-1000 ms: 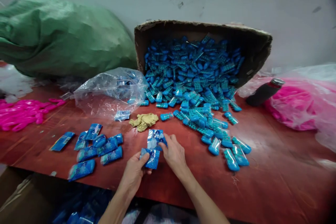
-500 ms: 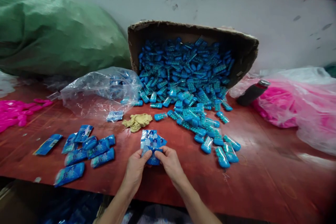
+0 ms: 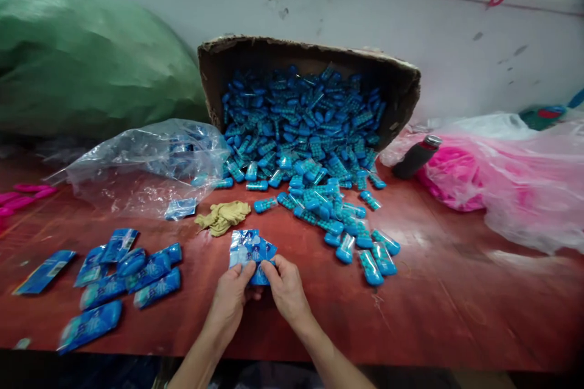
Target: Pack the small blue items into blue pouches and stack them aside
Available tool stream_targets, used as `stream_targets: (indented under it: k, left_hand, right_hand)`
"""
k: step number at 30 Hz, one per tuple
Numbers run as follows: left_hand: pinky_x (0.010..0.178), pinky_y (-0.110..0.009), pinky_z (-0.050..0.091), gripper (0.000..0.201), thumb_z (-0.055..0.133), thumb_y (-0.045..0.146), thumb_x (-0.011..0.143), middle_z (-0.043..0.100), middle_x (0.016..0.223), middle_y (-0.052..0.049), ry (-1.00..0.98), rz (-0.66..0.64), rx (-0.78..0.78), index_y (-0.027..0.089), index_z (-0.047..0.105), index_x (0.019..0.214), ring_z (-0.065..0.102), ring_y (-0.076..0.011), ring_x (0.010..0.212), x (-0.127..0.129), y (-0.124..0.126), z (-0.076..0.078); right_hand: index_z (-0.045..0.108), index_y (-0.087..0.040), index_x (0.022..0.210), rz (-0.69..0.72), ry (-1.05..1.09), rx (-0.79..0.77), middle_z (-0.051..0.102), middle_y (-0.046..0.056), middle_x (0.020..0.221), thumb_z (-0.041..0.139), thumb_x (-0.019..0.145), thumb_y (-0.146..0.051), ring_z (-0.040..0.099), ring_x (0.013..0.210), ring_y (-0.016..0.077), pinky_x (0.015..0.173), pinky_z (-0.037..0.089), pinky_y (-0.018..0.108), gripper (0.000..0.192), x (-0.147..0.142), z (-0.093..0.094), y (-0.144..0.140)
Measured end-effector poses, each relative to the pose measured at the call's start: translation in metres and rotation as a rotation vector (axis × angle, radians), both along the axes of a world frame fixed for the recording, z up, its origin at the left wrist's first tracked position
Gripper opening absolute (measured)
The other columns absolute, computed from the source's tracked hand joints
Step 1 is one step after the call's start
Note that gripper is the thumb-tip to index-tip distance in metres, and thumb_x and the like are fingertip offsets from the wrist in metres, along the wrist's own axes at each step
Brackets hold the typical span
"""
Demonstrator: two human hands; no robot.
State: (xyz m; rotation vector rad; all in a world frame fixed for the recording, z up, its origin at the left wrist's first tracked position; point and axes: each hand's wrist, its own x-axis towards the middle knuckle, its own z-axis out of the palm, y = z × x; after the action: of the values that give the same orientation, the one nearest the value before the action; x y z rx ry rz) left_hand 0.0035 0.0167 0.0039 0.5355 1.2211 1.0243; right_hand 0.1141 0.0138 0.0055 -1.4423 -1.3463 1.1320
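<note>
At the table's near edge, left hand [image 3: 230,301] and right hand [image 3: 285,290] pinch blue packets [image 3: 249,250], thumbs meeting.

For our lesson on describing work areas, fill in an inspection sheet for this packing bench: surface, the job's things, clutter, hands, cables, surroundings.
Surface: red-brown table, scuffed and glossy.
Job's things: blue packets held by both hands; filled packets lie at the left; blue capsules spill from a tipped cardboard box.
Clutter: clear plastic bag, yellowish cloth, dark bottle, pink bag, pink pieces.
Hands: left hand and right hand pinch the packets by their lower edge.
Cables: nothing seen.
Surroundings: green sack and stained white wall behind.
</note>
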Motion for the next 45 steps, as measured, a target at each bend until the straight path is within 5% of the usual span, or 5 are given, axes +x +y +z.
stream_targets:
  k: [8, 12, 17, 28, 45]
  left_hand:
    - [0.039, -0.019, 0.036, 0.024, 0.071, 0.033, 0.057, 0.059, 0.053, 0.001, -0.102, -0.008, -0.099, 0.013, 0.058, 0.063, 0.050, -0.0084, 0.043, -0.003, -0.009, 0.006]
    - [0.041, -0.019, 0.040, 0.023, 0.070, 0.032, 0.059, 0.061, 0.057, -0.001, -0.170, 0.014, -0.151, 0.013, 0.059, 0.067, 0.055, -0.0099, 0.048, -0.006, -0.013, 0.004]
    - [0.042, -0.019, 0.042, 0.019, 0.064, 0.031, 0.068, 0.063, 0.058, -0.003, -0.247, -0.004, -0.197, 0.014, 0.059, 0.071, 0.058, -0.0113, 0.051, -0.014, -0.016, 0.001]
    - [0.045, -0.021, 0.042, 0.018, 0.062, 0.033, 0.070, 0.063, 0.063, -0.001, -0.213, -0.015, -0.012, 0.016, 0.055, 0.071, 0.055, -0.0107, 0.050, -0.011, -0.010, 0.004]
    - [0.066, -0.026, 0.044, 0.018, 0.066, 0.029, 0.063, 0.068, 0.076, -0.004, 0.144, -0.034, 0.181, 0.016, 0.067, 0.075, 0.058, -0.0165, 0.070, -0.020, -0.012, -0.012]
  right_hand:
    - [0.057, -0.017, 0.062, 0.088, -0.331, 0.153, 0.052, -0.002, 0.061, 0.036, 0.088, -0.036, 0.048, 0.060, 0.0124, 0.057, 0.034, 0.021, 0.038, 0.027, 0.011, 0.002]
    - [0.058, -0.015, 0.102, -0.230, -0.942, 0.166, 0.054, 0.015, 0.108, 0.050, 0.081, -0.029, 0.044, 0.100, 0.0280, 0.081, 0.031, 0.038, 0.027, 0.071, 0.011, 0.029]
    - [0.059, -0.017, 0.098, -0.259, -1.141, 0.156, 0.053, 0.015, 0.112, 0.049, 0.081, -0.022, 0.037, 0.110, 0.0320, 0.086, 0.025, 0.048, 0.020, 0.093, 0.000, 0.039]
    - [0.052, -0.017, 0.101, 0.099, 0.421, -0.215, 0.059, 0.002, 0.081, 0.055, 0.075, -0.031, 0.056, 0.076, 0.0140, 0.070, 0.042, 0.025, 0.030, 0.025, 0.013, -0.004]
    - [0.055, -0.020, 0.098, 0.090, 0.764, -0.455, 0.057, -0.001, 0.076, 0.060, 0.073, -0.043, 0.054, 0.063, 0.0101, 0.052, 0.042, 0.020, 0.035, 0.026, 0.007, -0.011]
